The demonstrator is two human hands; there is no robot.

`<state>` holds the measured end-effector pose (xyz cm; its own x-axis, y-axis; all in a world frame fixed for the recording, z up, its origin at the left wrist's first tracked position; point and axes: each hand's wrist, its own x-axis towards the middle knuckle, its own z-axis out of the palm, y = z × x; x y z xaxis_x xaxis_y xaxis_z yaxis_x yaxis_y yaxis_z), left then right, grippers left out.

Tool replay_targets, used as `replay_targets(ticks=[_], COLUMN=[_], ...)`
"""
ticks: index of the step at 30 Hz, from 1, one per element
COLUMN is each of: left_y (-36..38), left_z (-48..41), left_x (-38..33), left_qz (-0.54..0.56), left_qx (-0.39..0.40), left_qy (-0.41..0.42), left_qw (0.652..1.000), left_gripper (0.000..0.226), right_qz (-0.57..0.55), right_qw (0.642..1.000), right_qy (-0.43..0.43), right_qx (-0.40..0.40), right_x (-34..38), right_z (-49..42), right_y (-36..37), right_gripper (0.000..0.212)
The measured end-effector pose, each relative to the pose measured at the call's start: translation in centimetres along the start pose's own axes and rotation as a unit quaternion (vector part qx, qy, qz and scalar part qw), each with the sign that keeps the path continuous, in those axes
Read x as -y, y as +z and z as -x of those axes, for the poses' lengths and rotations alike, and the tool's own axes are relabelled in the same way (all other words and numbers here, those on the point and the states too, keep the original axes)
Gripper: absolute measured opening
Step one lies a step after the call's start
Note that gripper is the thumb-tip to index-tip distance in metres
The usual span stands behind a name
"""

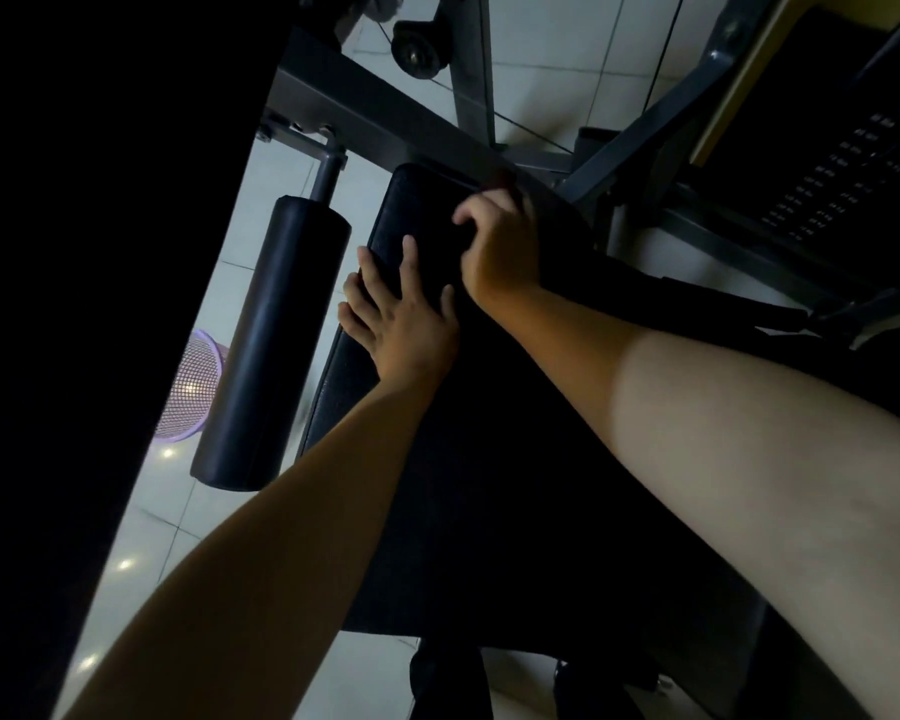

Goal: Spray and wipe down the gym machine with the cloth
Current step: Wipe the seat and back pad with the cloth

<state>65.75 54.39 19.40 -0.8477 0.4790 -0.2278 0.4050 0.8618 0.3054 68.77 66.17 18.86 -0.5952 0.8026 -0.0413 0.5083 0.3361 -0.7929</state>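
Observation:
The gym machine's black padded seat (pixel 489 459) runs from the bottom of the view up to its far end (pixel 417 205). My left hand (pixel 401 314) rests flat on the pad's left edge with its fingers spread and straight. Just beyond it, my right hand (pixel 500 246) sits on the pad's far end with curled fingers. It seems to grip a dark cloth (pixel 507 180), of which only a reddish bit shows past the knuckles. The light is dim and no spray bottle is in view.
A black foam roller (pixel 271 330) hangs on a steel bar left of the pad. The grey frame (pixel 375 106), a pulley wheel (pixel 417 49) and cables lie beyond, with the weight stack (pixel 827 189) at right. A purple mesh basket (pixel 193 387) stands on the white tiled floor.

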Motion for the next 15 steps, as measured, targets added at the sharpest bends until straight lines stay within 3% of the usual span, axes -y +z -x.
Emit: replay_targets(ticks=[5,7,10,15], left_y=[0.1,0.1,0.1,0.2], left_z=[-0.1,-0.1,0.0,0.2], left_x=[0.0,0.0,0.0,0.0], left_qz=[-0.009,-0.008,-0.017,-0.011], left_qx=[-0.002,-0.006,-0.014,-0.017], left_qy=[0.000,-0.006,-0.005,0.002], left_qw=[1.000,1.000,1.000,1.000], left_gripper=[0.070,0.070,0.070,0.070], right_qz=[0.028,0.044,0.055,0.058], right_qw=[0.990,0.987,0.993,0.984], right_qy=[-0.125,-0.129,-0.061,0.168], right_qx=[0.063,0.087,0.088,0.005], right_x=[1.0,-0.2,-3.7,-10.5], right_z=[0.8,2.6,4.6,7.1], right_y=[-0.7,-1.2,-2.8,-7.7], right_gripper=[0.032,0.038,0.035,0.042])
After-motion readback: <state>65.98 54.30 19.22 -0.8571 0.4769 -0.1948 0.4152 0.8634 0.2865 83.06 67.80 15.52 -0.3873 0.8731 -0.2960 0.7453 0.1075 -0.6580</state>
